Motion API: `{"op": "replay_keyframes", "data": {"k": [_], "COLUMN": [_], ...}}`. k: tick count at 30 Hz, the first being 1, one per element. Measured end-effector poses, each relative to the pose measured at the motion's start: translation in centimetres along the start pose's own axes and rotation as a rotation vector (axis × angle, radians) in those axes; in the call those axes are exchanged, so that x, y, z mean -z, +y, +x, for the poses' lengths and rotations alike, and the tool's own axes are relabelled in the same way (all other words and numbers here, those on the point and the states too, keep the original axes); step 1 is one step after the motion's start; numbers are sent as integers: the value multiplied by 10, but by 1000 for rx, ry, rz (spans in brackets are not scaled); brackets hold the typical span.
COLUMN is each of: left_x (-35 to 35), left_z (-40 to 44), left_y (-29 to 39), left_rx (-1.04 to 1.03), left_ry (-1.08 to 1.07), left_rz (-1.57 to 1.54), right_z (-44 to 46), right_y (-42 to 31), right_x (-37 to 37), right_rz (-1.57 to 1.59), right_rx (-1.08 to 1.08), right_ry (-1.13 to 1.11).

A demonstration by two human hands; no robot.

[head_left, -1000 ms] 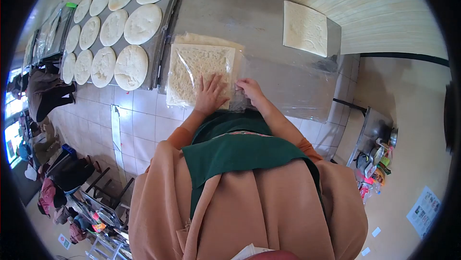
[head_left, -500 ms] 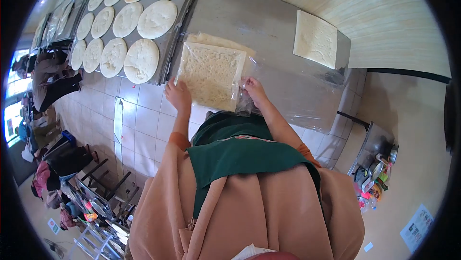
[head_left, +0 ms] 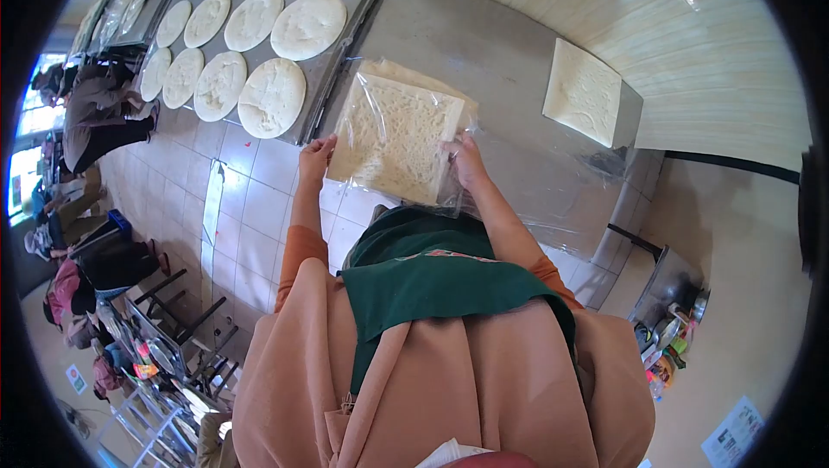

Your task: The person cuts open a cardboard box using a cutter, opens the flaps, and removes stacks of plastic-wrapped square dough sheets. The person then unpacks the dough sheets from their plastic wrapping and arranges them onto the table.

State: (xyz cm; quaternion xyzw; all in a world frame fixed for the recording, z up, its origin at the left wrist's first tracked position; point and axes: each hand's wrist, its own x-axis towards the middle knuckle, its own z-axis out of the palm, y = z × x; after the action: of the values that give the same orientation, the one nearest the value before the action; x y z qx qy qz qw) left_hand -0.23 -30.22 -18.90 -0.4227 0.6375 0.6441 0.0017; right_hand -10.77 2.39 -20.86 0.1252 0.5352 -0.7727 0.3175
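A square, dimpled flatbread (head_left: 393,135) lies inside a clear plastic bag (head_left: 462,105) at the near edge of the metal table. What seems to be another pale slab shows along its far side. With fingers pinched together, my left hand (head_left: 316,160) is at the left edge of the bag. My right hand (head_left: 467,162) grips the bag's right side, its fingertips partly covered by the plastic. Loose film hangs at the near right corner of the bread.
Round flatbreads (head_left: 308,26) lie in rows on a tray to the left. Another square bread (head_left: 583,92) sits at the table's far right, by the wall. Plastic sheeting (head_left: 544,187) covers the table's near right. A person (head_left: 102,114) stands at far left.
My left hand has gone from lying over the bread's left edge to pinching at the bag's side. The bagged bread is tilted slightly, and the camera view has shifted.
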Motion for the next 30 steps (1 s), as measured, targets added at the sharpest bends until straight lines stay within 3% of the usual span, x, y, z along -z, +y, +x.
{"op": "replay_keyframes", "data": {"k": [3, 15, 18, 21, 24, 30], "left_x": [-1, 0, 0, -3, -4, 0], "left_z": [3, 14, 12, 8, 9, 18], "left_y": [-4, -21, -17, -7, -7, -13], "left_rx": [42, 63, 67, 47, 54, 34], "left_ry": [-7, -93, -130, -141, -133, -155], "left_rz": [23, 54, 46, 99, 114, 167], "right_z": [-17, 19, 8, 24, 36, 35], "right_y": [-31, -38, -48, -36, -28, -22], "right_x": [-29, 5, -2, 5, 13, 25], "right_rz": [21, 26, 188, -79, 145, 258], "right_rx": [108, 87, 91, 19, 140, 201], "right_ry": [11, 58, 61, 88, 114, 127]}}
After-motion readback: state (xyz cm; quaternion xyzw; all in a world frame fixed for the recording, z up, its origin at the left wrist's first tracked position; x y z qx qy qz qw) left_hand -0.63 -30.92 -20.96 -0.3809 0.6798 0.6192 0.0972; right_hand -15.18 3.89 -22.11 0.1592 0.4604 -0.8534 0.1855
